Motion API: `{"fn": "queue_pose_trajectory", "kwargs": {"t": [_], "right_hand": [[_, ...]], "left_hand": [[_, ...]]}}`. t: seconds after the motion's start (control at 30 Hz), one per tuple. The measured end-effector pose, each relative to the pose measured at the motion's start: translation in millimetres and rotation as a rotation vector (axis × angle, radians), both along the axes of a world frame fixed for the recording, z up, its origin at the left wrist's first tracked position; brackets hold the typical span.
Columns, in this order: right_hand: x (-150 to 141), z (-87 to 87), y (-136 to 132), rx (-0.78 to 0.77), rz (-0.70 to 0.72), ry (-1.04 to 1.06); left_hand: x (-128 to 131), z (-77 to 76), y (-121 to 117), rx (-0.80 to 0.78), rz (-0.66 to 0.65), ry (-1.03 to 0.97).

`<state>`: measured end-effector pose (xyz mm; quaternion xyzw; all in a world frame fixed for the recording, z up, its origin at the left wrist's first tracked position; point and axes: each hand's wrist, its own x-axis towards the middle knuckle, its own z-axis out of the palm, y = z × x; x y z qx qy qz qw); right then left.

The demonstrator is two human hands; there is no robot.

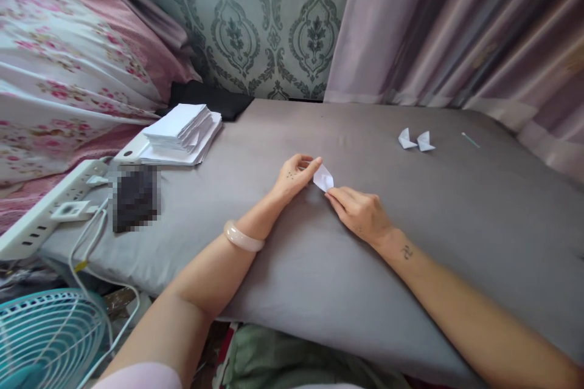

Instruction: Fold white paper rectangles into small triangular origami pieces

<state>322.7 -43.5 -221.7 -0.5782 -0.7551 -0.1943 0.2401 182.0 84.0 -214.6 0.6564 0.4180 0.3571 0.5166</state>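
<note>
A small folded piece of white paper is held between my two hands, just above the grey-covered surface. My left hand pinches its upper left side, thumb on top. At the lower right corner, the fingertips of my right hand are closed on the same paper. Two folded white paper shapes with pointed tips stand further off to the right, side by side. Back on the left lies a stack of white paper sheets.
A white power strip with plugs and cables runs along the left edge, near a pixelated dark object. A turquoise fan stands below at left. A thin cotton swab lies at far right. Curtains and a patterned wall border the surface.
</note>
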Motion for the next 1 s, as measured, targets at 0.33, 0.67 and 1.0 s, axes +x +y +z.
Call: {"fn": "queue_pose_trajectory", "kwargs": {"t": [0.33, 0.67, 1.0], "right_hand": [[-4.1, 1.1, 0.1, -0.123, -0.025, 0.011], [61.8, 5.1, 28.4, -0.295, -0.486, 0.239], [135.8, 6.6, 67.6, -0.318, -0.750, 0.257]], "left_hand": [[5.7, -5.1, -1.4, -0.116, -0.107, -0.170], [5.0, -0.4, 13.3, -0.276, 0.036, -0.119], [9.9, -7.4, 15.8, -0.267, -0.026, -0.058]]}}
